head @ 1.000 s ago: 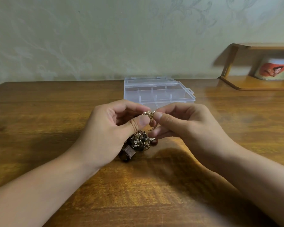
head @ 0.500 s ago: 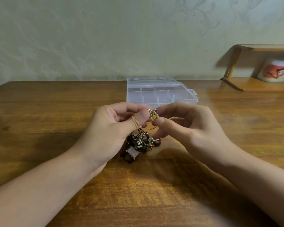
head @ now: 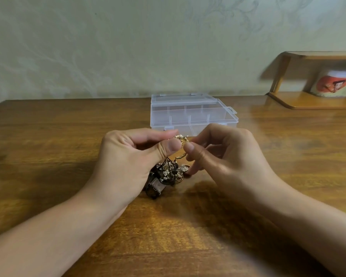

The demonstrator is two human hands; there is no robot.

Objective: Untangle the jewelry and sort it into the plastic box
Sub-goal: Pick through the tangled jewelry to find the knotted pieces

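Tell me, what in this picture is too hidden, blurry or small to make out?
- Tangled jewelry: head view; partly behind the left hand, pieces too small to count.
- Gold piece: pinched between left hand and right hand; fingertips cover most of it.
- Plastic box: near edge hidden by both hands; contents unclear through the cloudy plastic.
- Container on the shelf: blurred, cut by the right edge.

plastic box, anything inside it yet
The plastic box shows only bare divided compartments through its clear walls; no jewelry shows inside. Its near edge is covered by the left hand and right hand.
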